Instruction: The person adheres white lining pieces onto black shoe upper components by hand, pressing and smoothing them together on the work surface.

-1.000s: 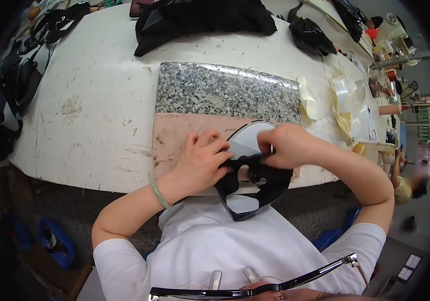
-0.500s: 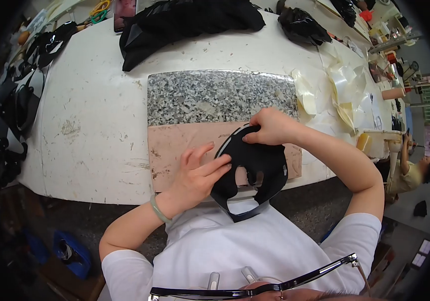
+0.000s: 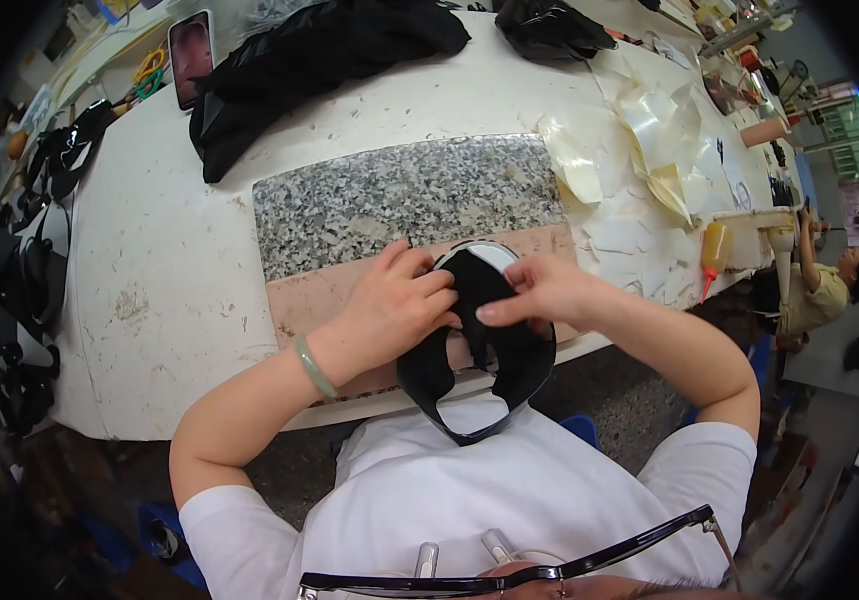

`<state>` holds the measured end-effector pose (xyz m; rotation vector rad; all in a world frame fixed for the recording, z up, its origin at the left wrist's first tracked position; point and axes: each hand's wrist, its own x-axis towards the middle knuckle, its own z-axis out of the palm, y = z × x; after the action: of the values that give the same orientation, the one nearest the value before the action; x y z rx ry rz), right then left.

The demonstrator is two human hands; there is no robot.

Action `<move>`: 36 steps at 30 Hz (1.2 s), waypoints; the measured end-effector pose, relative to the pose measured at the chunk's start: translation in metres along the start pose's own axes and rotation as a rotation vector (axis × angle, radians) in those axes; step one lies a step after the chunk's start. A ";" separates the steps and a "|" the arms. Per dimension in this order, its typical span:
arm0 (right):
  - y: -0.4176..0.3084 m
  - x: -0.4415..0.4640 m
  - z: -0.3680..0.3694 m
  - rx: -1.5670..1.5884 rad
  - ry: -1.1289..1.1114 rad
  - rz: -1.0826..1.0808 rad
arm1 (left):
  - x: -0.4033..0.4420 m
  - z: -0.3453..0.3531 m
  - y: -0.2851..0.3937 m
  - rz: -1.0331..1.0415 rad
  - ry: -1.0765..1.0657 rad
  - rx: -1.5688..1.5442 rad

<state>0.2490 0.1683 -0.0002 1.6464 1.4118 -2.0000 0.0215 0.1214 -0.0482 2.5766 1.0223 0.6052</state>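
Between my hands is a black shoe upper [image 3: 525,362], a curved piece with cut-out openings and a pale lining strip showing at its far edge. My left hand [image 3: 396,303] grips its left side, fingers curled over the edge. My right hand [image 3: 547,292] holds the far right side, its thumb lying on the black material. The near end of the upper reaches over the table edge against my white shirt. Beneath my hands lies a pinkish board [image 3: 299,305], with a speckled granite slab [image 3: 399,200] beyond it.
Black cloth [image 3: 324,70] and a phone [image 3: 190,60] lie at the back. Yellowish sheets [image 3: 571,165] are on the right, near a yellow bottle with a red tip [image 3: 715,255]. Black and grey pieces [image 3: 24,290] pile up at left. Another person [image 3: 817,290] is at far right.
My left fingers have moved from lying on the upper to curling round its left edge. The right hand has shifted over the upper, which is now folded more, with its pale lining showing. The view has turned slightly.
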 end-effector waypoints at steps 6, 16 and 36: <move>0.035 -0.013 0.022 0.169 0.119 -0.320 | 0.022 0.000 -0.007 -0.087 0.003 -0.258; 0.032 -0.016 0.001 0.683 -0.410 -0.078 | 0.022 -0.005 0.008 -0.330 -0.114 -0.563; 0.006 0.036 -0.006 -0.836 0.449 -1.127 | -0.012 -0.038 -0.009 -0.622 0.156 -0.441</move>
<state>0.2437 0.1836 -0.0333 0.9428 3.2151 -0.8900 -0.0094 0.1238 -0.0225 1.7294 1.4571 0.7537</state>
